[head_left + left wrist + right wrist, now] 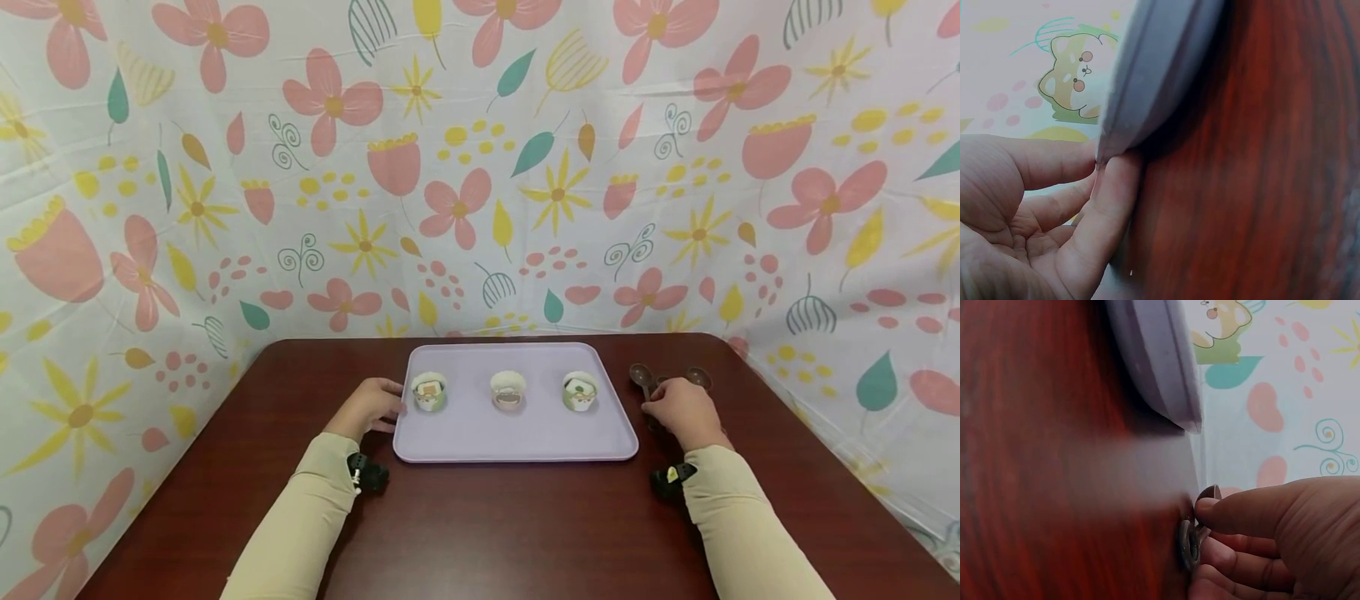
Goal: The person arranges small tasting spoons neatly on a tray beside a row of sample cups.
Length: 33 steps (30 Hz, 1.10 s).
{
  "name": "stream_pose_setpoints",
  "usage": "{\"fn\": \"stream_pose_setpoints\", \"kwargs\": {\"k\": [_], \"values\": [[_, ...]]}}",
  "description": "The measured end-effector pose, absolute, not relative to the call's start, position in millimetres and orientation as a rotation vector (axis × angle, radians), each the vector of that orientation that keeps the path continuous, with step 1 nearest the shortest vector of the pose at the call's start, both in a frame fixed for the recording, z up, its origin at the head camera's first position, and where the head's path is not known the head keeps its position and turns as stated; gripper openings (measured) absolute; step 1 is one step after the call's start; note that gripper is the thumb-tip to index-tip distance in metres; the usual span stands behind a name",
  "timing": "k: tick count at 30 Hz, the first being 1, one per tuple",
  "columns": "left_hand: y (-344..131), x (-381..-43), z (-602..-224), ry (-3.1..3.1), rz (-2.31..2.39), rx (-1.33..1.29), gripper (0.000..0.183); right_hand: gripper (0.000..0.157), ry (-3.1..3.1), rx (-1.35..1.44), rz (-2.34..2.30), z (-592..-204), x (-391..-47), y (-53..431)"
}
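A pale lilac rectangular tray (517,442) lies on the table with three small cups in a row: a left cup (429,392), a middle cup (507,390) and a right cup (580,392). My left hand (372,406) holds the tray's left edge, thumb and fingers at its rim (1147,81). Right of the tray, my right hand (686,412) pinches the handle of a brown measuring spoon (642,375) between thumb and fingers. Another brown spoon (698,377) shows beyond that hand. In the right wrist view a dark ring-like piece (1189,544) sits by the fingers, partly hidden.
A dark red-brown wooden table (525,533) bears everything. Behind it and at both sides hangs a flower-printed cloth (457,208). Dark wrist cameras, one on the left wrist (367,473) and one on the right wrist (670,481), sit close above the table.
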State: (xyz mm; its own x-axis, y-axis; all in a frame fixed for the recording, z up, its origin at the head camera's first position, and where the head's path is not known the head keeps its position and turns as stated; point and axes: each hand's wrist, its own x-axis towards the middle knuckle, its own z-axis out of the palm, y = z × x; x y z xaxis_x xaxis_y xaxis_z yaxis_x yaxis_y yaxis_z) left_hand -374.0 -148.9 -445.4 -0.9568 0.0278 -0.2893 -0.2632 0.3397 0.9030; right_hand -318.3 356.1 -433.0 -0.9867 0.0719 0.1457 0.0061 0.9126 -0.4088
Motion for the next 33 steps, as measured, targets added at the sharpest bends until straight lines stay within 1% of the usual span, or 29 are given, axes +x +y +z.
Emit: {"fn": "stream_pose_setpoints", "kwargs": {"k": [9, 14, 18, 24, 30, 33], "values": [[-151, -375, -446, 2.356, 1.663, -0.214, 0.05, 0.032, -2.927, -0.061, 0.621, -436, -322, 355], [-151, -375, -446, 2.36, 1.665, -0.212, 0.05, 0.035, -2.923, -0.061, 0.619, -437, -323, 355], [-150, -374, -447, 2.363, 1.664, -0.206, 0.05, 0.033, -2.917, -0.067, 0.608, -437, -324, 355], [-148, -373, -447, 2.373, 1.66, -0.207, 0.05, 0.022, -2.908, -0.071, 0.641, -431, -323, 354], [-149, -374, -447, 2.371, 1.664, -0.213, 0.049, 0.024, -2.896, -0.068, 0.656, -424, -319, 347], [-149, -373, -447, 2.371, 1.665, -0.216, 0.049, 0.023, -2.9, -0.069, 0.665, -423, -319, 346]]}}
